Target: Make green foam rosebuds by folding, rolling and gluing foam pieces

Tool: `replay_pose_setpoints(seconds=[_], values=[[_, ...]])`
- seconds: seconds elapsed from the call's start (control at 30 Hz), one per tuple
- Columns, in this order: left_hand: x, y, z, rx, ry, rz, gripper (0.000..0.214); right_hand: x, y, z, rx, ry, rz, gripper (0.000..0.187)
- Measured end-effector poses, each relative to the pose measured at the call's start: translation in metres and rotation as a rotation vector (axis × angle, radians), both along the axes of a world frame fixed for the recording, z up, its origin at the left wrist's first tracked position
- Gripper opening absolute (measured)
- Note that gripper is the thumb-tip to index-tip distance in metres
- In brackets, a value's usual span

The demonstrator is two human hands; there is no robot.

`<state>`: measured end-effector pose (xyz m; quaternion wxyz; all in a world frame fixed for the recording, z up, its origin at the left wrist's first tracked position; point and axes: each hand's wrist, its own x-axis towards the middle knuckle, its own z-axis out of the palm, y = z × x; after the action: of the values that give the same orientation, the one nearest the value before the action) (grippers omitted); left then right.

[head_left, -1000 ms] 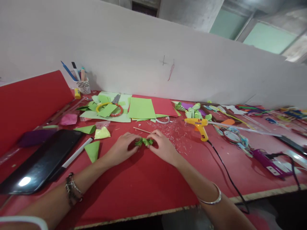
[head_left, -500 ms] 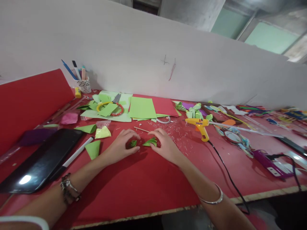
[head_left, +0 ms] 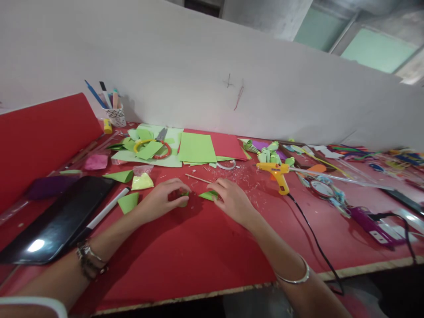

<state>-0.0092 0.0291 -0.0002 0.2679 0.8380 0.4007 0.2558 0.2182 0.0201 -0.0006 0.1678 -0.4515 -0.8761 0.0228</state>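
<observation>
On the red table (head_left: 185,260), my left hand (head_left: 162,201) is curled around a small rolled green paper piece (head_left: 184,194), pinched at the fingertips. My right hand (head_left: 232,201) rests beside it, its fingers closed on a flat green paper cone (head_left: 209,194) lying on the table. The two green pieces sit a few centimetres apart. A thin wooden stick (head_left: 198,178) lies just beyond the hands.
A yellow glue gun (head_left: 276,172) with a black cord (head_left: 311,238) lies to the right. Green paper sheets (head_left: 196,148), scissors (head_left: 155,143) and a pen cup (head_left: 114,115) are behind. A black tablet (head_left: 56,221), a white marker (head_left: 107,208) and green cones (head_left: 128,202) lie to the left.
The green paper piece held between both hands has come apart into two pieces. My hands have drawn slightly apart, each keeping one piece.
</observation>
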Motion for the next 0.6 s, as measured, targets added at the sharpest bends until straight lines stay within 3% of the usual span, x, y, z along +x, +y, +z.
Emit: replay_pose_setpoints(seconds=[0.23,0.5,0.6], values=[[0.004,-0.003,-0.002,-0.023,-0.006,-0.020,0.015,-0.004,-0.003,0.001,0.000,-0.037,-0.011,0.009],[0.004,-0.004,0.000,-0.034,-0.049,-0.071,0.017,-0.008,-0.002,-0.002,-0.260,0.474,-0.031,0.004],[0.005,-0.004,0.000,-0.051,-0.062,-0.048,0.014,-0.013,-0.003,-0.005,-0.291,0.501,-0.042,0.006]])
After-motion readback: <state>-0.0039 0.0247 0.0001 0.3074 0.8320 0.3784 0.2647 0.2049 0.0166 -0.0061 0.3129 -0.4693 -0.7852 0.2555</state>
